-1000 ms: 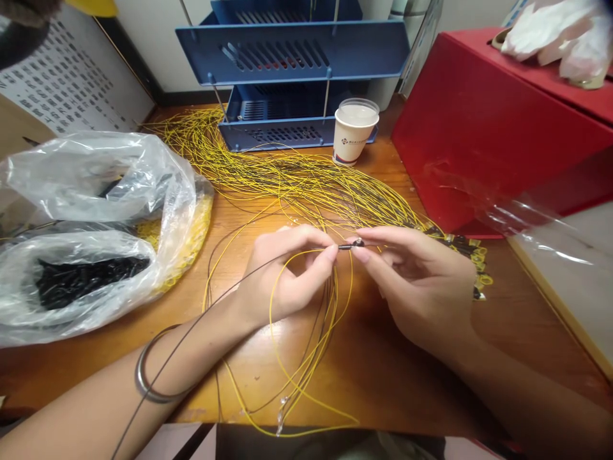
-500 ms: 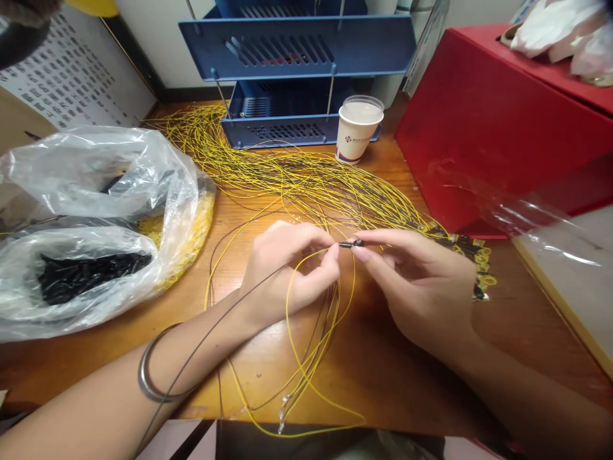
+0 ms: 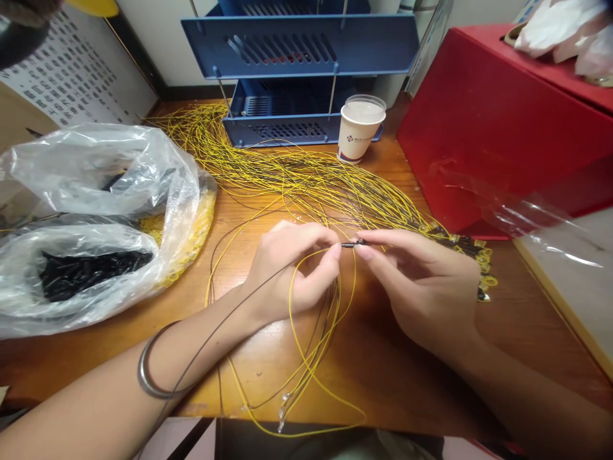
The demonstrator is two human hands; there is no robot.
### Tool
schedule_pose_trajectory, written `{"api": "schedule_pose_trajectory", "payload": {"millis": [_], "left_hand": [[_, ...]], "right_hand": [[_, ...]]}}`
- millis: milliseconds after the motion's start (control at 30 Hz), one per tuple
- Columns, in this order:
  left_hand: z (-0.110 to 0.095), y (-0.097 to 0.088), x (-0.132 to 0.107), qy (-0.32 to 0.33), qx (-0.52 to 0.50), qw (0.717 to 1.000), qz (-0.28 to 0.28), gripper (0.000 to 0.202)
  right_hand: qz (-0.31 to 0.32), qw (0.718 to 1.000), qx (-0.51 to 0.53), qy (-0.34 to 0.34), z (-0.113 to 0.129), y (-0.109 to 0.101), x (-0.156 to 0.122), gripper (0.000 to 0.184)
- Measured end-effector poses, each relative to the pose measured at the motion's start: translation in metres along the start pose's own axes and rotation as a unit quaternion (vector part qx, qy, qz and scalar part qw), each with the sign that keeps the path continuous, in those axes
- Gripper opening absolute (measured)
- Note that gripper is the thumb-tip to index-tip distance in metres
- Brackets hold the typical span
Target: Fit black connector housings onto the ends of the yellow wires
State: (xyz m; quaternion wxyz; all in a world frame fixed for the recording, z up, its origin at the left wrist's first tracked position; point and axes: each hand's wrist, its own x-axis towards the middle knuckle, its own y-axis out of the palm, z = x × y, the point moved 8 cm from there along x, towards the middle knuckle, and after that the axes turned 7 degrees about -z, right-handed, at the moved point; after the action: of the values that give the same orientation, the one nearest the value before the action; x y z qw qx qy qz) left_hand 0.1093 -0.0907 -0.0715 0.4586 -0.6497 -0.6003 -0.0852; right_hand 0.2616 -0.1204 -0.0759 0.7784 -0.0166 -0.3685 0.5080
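Observation:
Between the fingertips of both hands is a small black sleeve (image 3: 349,244) with thin wires running from its left end. My left hand (image 3: 292,271) pinches the wires and that end; a yellow wire (image 3: 293,319) loops down from it and a dark wire (image 3: 234,300) trails across the forearm. My right hand (image 3: 421,275) pinches the sleeve's other end between thumb and index finger, which partly hide it. Below the hands, several loose yellow and dark wires hang to the table's front edge, with small clear tips (image 3: 282,412).
A long bundle of yellow and dark wires (image 3: 287,169) lies behind my hands, its black ends (image 3: 481,262) at right. Plastic bags at left hold black pieces (image 3: 96,271). A paper cup (image 3: 360,131), blue tray rack (image 3: 306,48) and red box (image 3: 507,121) stand at the back.
Both hands keep their pinch on the black sleeve and wires. The whole view has shifted very slightly; little else differs.

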Motion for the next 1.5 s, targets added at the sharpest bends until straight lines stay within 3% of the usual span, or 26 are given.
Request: {"api": "schedule_pose_trajectory", "payload": {"millis": [233, 433, 767, 1500], "left_hand": [[0.0023, 0.0009, -0.0015, -0.015, -0.055, 0.998, 0.003, 0.006], [-0.0051, -0.001, -0.0011, 0.027, -0.079, 0.996, -0.004, 0.009], [0.0014, 0.0008, 0.0006, -0.017, -0.129, 0.992, -0.001, 0.011], [0.0007, -0.0016, 0.0027, -0.032, -0.157, 0.987, -0.016, 0.015]], "right_hand": [[0.0, 1.0, 0.012, 0.02, -0.0037, -0.0003, -0.0014, 0.016], [-0.003, 1.0, 0.011, 0.023, -0.0035, -0.0016, -0.0016, 0.016], [0.015, 0.999, 0.035, 0.016, 0.0008, -0.0009, 0.0002, 0.019], [0.012, 1.0, 0.017, -0.009, 0.0041, -0.0028, 0.0009, 0.02]]}}
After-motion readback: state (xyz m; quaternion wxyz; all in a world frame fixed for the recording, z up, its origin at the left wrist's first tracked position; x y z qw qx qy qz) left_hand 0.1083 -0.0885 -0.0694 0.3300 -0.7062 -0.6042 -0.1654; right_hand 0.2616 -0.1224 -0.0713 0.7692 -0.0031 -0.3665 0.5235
